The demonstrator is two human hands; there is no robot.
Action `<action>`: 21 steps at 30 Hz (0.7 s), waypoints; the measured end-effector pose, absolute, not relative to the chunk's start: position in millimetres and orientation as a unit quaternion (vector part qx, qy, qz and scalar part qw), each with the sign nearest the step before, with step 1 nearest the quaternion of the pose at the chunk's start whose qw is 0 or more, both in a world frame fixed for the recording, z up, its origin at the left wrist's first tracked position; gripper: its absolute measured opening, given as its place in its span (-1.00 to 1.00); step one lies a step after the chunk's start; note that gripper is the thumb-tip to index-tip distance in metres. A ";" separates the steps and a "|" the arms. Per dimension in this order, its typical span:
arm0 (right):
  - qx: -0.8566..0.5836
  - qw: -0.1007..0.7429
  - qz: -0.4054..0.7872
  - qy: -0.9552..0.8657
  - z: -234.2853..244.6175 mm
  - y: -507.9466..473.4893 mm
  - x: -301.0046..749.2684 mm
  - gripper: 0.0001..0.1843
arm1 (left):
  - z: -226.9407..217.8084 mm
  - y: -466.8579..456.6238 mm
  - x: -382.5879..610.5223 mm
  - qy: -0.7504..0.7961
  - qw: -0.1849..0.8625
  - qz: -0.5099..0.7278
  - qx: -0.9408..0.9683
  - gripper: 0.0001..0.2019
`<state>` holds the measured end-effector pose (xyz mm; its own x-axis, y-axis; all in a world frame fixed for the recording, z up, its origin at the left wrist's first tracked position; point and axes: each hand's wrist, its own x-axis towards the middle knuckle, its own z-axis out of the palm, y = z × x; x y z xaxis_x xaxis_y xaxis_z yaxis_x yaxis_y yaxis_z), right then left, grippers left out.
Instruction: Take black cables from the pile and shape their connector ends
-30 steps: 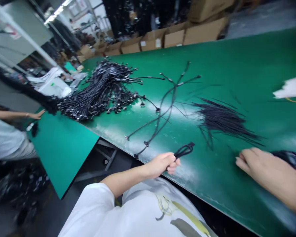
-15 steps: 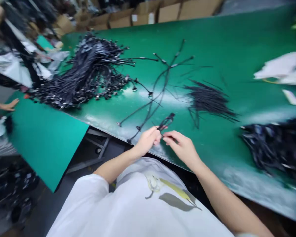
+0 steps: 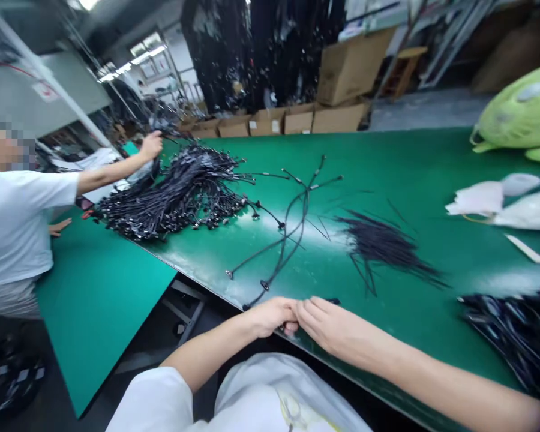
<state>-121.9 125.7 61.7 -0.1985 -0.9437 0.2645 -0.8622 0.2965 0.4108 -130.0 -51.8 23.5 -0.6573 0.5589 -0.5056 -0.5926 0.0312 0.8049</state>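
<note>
Close together at the front edge of the green table, my left hand (image 3: 274, 316) and my right hand (image 3: 324, 324) are both closed around a bundled black cable (image 3: 333, 300). Only a dark end of that cable shows past my right fingers; the rest is hidden by the hands. Just beyond them lie several loose black cables (image 3: 292, 240) with plugs at their ends, crossing one another. To the right of these is a pile of thin black ties (image 3: 382, 243).
A large heap of black cables (image 3: 175, 192) covers the table's left part. Bundled black cables (image 3: 517, 330) lie at right, near white cloth-like pieces (image 3: 481, 199) and a green fan-like object (image 3: 522, 114). A co-worker (image 3: 13, 234) reaches over the heap. Cardboard boxes (image 3: 265, 123) line the far edge.
My view has tilted up. My right hand has moved over against my left, covering the cable loop that showed before. The co-worker's arm now shows over the heap.
</note>
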 end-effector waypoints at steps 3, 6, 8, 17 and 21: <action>0.600 0.251 -0.106 -0.752 62.0 124.8 -120.5 -0.57 | 26.4 -49.4 -132.7 0.532 0.465 0.706 -0.049 -0.58; 0.618 0.237 -0.133 -0.738 58.7 125.7 -120.4 -0.64 | 31.5 -44.2 -131.2 0.528 0.481 0.697 -0.059 -0.59; 0.618 0.226 -0.170 -0.734 53.1 126.3 -120.2 -0.69 | 33.2 -39.5 -129.3 0.537 0.474 0.695 -0.061 -0.61; 0.494 0.257 -0.095 -0.825 44.7 132.6 -142.3 -0.74 | 26.4 -21.8 -121.5 0.714 0.223 0.661 0.054 -0.93; 0.414 0.230 0.085 -0.877 50.2 134.0 -158.7 -0.71 | 29.0 -13.6 -136.1 0.636 0.173 0.752 -0.011 -0.81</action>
<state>-158.7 134.0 50.2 -0.5514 -0.6863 0.4743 -0.7649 0.6428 0.0410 -136.1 -13.6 29.0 -0.9399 0.2456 -0.2371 -0.2744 -0.1304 0.9527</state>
